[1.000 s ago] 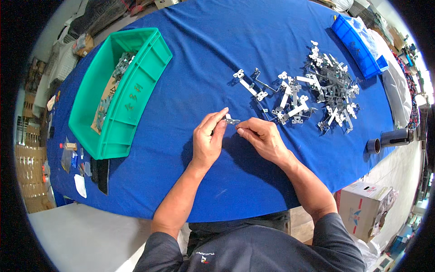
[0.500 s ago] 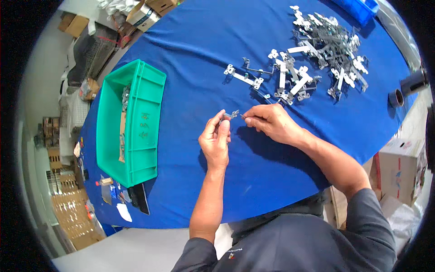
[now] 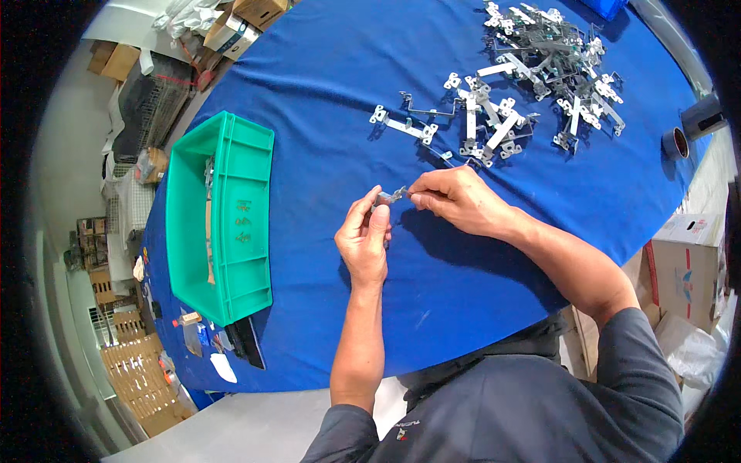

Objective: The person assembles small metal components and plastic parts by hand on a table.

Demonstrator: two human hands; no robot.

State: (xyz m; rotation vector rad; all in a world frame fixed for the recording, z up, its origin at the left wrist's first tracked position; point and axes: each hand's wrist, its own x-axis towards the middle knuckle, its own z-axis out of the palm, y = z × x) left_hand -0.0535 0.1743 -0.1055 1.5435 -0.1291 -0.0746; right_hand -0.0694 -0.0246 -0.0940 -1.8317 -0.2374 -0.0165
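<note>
Between thumb and fingers, my left hand (image 3: 364,239) holds a small metal bracket (image 3: 390,197) above the blue cloth. Part of the bracket is hidden by those fingers. My right hand (image 3: 461,201) comes in from the right, its thumb and index finger pinched at the bracket's free end. Whatever sits in that pinch is too small to make out. Just beyond my hands lie loose metal brackets (image 3: 403,128), flat strips with wider, holed ends. A dense heap of similar brackets (image 3: 540,50) covers the far right of the cloth.
A green plastic bin (image 3: 248,224) with some metal parts inside stands at the left. Near its front corner lie a dark flat object (image 3: 245,343) and small odds and ends. A dark cylinder (image 3: 675,144) rests at the right edge, and a blue container (image 3: 605,8) at the far right.
My right hand has closed the small gap to the bracket, and its fingertips now meet the bracket's end. My left hand keeps its hold. The whole view has shifted slightly.
</note>
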